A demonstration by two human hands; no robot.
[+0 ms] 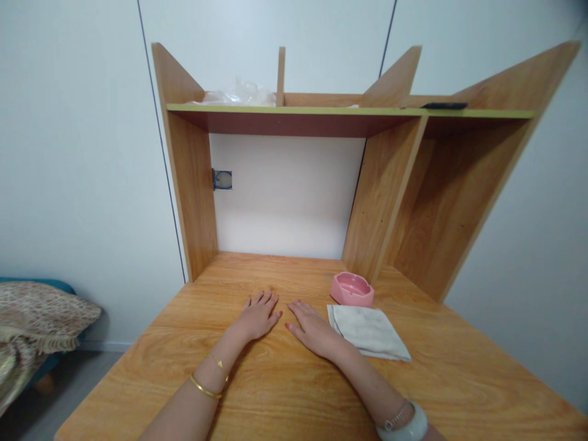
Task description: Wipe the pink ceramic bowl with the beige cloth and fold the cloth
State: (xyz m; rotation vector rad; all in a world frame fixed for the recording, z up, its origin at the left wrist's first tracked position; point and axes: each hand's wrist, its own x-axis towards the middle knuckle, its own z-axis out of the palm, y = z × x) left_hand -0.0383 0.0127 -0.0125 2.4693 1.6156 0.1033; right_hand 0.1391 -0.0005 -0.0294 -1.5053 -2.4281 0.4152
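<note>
My left hand (258,316) lies flat on the wooden desk (271,392), fingers stretched out and holding nothing. Close beside it, my right hand (311,327) also rests palm down on the wood, its fingers extended and nothing in its grasp. A folded light grey cloth (372,332) is just to the right of my right hand and wrist. Behind the cloth stands a pink ashtray (353,289) with notches in its rim, near the foot of the shelf divider. Neither hand grips the cloth or the ashtray.
A wooden shelf unit (294,111) rises at the back of the desk. On its upper board are a clear plastic bag (243,93) and a flat black object (444,106). An open wall socket box (223,179) shows at left. A patterned throw (41,312) covers furniture at far left.
</note>
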